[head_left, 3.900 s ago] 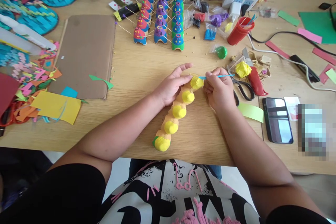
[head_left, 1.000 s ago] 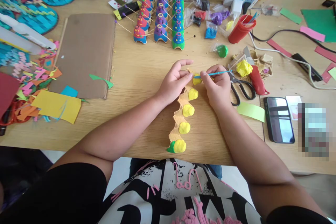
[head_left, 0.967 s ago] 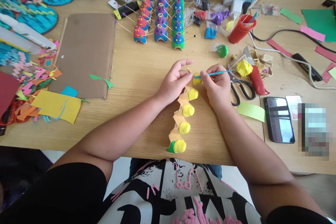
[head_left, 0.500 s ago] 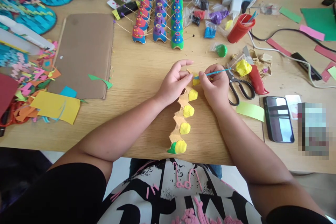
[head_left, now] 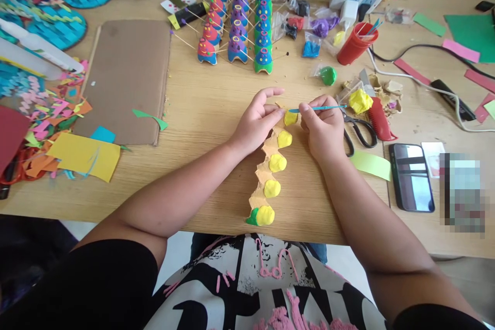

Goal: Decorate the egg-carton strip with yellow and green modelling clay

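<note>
A strip cut from an egg carton (head_left: pixel 266 174) lies on the table in front of me, with several yellow clay patches (head_left: pixel 277 163) along its side. Green clay (head_left: pixel 253 216) covers part of its near end. My left hand (head_left: pixel 260 119) holds the strip near its far end, thumb against it and forefinger raised. Between the thumb and fingers of my right hand (head_left: pixel 324 126) is a thin blue modelling tool (head_left: pixel 325 108), its tip by the farthest yellow patch (head_left: pixel 291 117). Part of the strip's far end is hidden by my left hand.
Painted egg-carton caterpillars (head_left: pixel 237 31) with pins stand at the back. To the right lie scissors (head_left: pixel 359 131), yellow clay (head_left: pixel 360 101), a red-handled cutter (head_left: pixel 381 118), a red cup (head_left: pixel 356 44) and a phone (head_left: pixel 412 178). Cardboard (head_left: pixel 126 82) and paper scraps (head_left: pixel 58 113) lie left.
My right hand has moved a little to the right with the blue tool, showing more of the farthest yellow patch. My left hand keeps its hold. The whole view has shifted slightly.
</note>
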### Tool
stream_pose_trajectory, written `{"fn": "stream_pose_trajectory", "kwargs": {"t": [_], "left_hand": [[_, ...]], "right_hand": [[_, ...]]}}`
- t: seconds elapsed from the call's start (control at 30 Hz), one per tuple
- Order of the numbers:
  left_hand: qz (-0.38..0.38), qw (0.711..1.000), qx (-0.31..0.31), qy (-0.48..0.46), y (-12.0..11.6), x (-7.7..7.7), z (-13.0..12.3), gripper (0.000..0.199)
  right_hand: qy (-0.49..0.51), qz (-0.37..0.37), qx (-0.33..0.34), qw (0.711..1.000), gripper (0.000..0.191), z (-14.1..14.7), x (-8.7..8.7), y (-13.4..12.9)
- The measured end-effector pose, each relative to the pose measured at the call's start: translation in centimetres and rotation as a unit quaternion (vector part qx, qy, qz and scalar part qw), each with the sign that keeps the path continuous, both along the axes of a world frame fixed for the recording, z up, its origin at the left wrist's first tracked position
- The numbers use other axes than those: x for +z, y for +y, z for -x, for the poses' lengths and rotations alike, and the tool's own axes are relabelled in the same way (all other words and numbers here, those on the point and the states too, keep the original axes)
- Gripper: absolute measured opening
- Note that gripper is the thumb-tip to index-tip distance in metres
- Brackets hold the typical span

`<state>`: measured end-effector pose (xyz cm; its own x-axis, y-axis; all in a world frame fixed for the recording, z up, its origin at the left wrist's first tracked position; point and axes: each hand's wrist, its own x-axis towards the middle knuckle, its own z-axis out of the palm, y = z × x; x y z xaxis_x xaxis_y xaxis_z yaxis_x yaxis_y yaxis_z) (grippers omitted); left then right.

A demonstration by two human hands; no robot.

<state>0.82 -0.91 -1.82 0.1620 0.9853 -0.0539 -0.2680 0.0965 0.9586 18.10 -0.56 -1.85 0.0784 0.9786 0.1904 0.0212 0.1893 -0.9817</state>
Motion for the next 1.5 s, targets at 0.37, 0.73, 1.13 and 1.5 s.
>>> {"fn": "stream_pose_trajectory", "kwargs": {"t": [0.37,0.73,1.13,1.5], "left_hand": [[-0.009,1.000,0.002,0.010,-0.1,0.1,0.0,0.032],[-0.002,1.000,-0.002,0.006,-0.1,0.0,0.0,0.034],[-0.019,0.999,-0.006,0.025,-0.1,0.2,-0.1,0.033],[-0.045,0.998,-0.003,0.045,0.4,-0.8,0.0,0.037]], "right_hand": [[-0.032,-0.003,0.014,0.999,0.050,-0.1,1.0,-0.5],[-0.025,0.009,0.025,0.999,0.048,-0.2,0.5,-0.3],[-0.094,0.011,0.017,0.995,0.039,-0.1,1.1,-0.7],[-0.089,0.009,0.016,0.996,0.035,0.2,1.4,-0.8]]}}
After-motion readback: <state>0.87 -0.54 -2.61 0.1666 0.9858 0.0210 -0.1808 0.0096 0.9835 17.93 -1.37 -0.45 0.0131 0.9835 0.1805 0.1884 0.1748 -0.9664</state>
